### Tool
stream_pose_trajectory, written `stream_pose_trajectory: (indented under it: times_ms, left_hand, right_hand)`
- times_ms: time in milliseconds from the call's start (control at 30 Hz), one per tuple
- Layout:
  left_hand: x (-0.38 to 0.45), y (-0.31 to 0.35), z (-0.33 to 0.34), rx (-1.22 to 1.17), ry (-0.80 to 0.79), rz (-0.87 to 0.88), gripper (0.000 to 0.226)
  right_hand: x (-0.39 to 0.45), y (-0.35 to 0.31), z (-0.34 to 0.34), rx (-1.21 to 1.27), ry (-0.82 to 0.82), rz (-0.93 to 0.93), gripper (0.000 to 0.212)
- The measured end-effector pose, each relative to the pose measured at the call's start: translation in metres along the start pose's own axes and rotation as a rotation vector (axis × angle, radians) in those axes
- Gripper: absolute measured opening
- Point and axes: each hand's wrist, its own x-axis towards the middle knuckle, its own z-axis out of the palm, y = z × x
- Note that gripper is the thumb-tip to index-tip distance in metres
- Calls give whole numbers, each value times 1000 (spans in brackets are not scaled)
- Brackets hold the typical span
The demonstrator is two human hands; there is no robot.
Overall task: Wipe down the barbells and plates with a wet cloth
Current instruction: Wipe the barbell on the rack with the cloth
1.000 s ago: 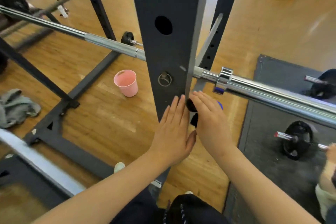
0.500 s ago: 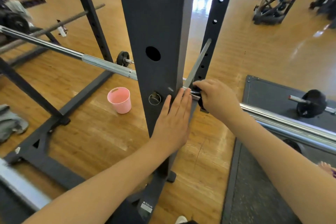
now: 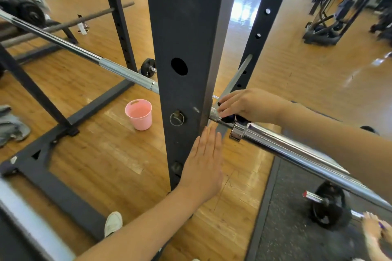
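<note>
A long chrome barbell point(image 3: 286, 146) lies across the rack and passes behind the dark upright post point(image 3: 186, 27). My right hand point(image 3: 248, 104) is on the bar just right of the post, beside the collar point(image 3: 236, 132). Its fingers wrap a dark cloth point(image 3: 230, 119) against the steel; most of the cloth is hidden under the hand. My left hand point(image 3: 203, 167) lies flat against the post's lower right edge with straight fingers and holds nothing. A pink bucket point(image 3: 140, 114) stands on the wooden floor left of the post.
A short bar with a black plate point(image 3: 328, 205) lies on the grey mat point(image 3: 297, 229) at lower right, with another person's hand point(image 3: 373, 229) at its end. A grey rag point(image 3: 10, 129) lies on the floor at the left edge. Rack base beams cross the floor.
My right hand rose from below the bar, beside the post, onto the bar near the collar. My left hand stayed flat on the post. The camera tilted upward.
</note>
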Motion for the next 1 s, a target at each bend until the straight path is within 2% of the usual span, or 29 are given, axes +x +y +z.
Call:
stream_pose_trajectory:
  times_ms: [67, 200, 367, 467, 567, 700, 767, 833, 900, 1000]
  left_hand:
    - [3, 1, 0, 31, 5, 44, 87]
    - [4, -3, -7, -13, 22, -6, 83]
    - [-1, -10, 0, -29, -6, 97, 86]
    - [2, -11, 3, -29, -27, 111, 91]
    - [9, -8, 7, -55, -8, 88, 92]
    - [20, -5, 6, -75, -9, 47, 91]
    - [27, -3, 4, -75, -2, 43, 93]
    - [33, 0, 6, -95, 7, 27, 92]
    - [36, 4, 8, -138, 9, -7, 89]
    - [33, 5, 12, -148, -5, -43, 89]
  right_hand:
    - [-1, 6, 0, 26, -81, -14, 36]
    - [-9, 29, -7, 56, -169, 38, 39]
    - [-1, 8, 9, -128, 5, -146, 51]
    - [-11, 7, 25, -93, 92, -42, 53]
    - [-35, 14, 34, -1, 125, 46, 33]
    - [-48, 17, 37, 49, 32, -32, 39]
    - [-51, 22, 29, 51, 33, -22, 57]
    - [-45, 25, 20, 82, 105, 47, 68]
    - [-32, 23, 17, 142, 161, 110, 62]
    - [-13, 32, 14, 131, 132, -15, 47]
